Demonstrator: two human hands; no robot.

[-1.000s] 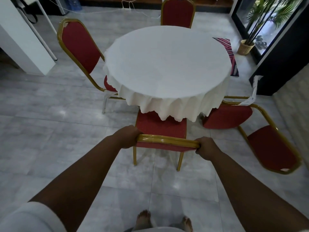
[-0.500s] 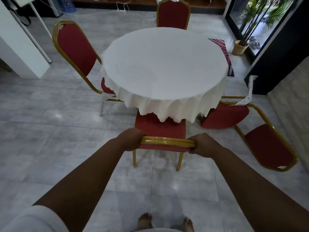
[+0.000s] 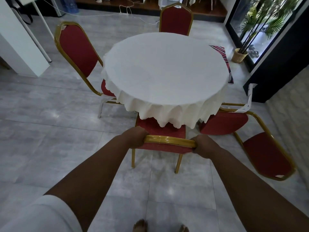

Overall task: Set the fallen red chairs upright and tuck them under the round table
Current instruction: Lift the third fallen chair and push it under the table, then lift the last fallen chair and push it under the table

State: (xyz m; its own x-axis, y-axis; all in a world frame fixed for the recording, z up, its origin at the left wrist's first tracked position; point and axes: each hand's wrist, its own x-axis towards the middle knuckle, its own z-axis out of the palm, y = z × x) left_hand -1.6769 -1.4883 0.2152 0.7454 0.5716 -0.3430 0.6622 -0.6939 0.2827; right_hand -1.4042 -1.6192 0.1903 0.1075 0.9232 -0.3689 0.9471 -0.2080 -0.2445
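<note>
Both hands hold the near red chair at the round table.
Left hand [image 3: 134, 137] and right hand [image 3: 203, 147] grip the gold top rail [image 3: 168, 141]; seat [image 3: 161, 129] lies partly under the white tablecloth [image 3: 165, 69].

potted palm [image 3: 240, 52], striped mat [image 3: 224, 56], grey tiles [image 3: 50, 131]

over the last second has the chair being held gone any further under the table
Yes. The held chair has slid forward: the white tablecloth hem now covers more of its red seat. Left hand and right hand grip its gold top rail.
</note>
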